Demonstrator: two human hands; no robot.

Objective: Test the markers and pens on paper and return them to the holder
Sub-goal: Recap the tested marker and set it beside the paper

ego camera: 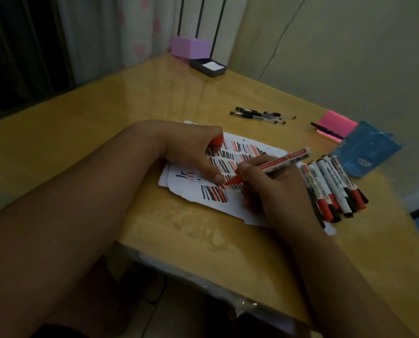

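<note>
Red ink tips the marker (284, 161) that the right grip (274, 189) grasps like a writing tool, its nib touching the paper (191, 189) just ahead of the fingers, among rows of red and black strokes. The left grip (194, 152) is curled round a red cap (215, 141) tucked under its thumb side, while one finger reaches down onto the paper right beside the nib. Both forearms lie over the yellow worktop (106, 118). Just to the right of the right grip rests a pile of markers (333, 184), red-capped and black-capped, side by side. Beyond both grips, well apart, lie some pens (259, 114). Further right are a pink notepad (335, 123) and a blue box (367, 147).
</note>
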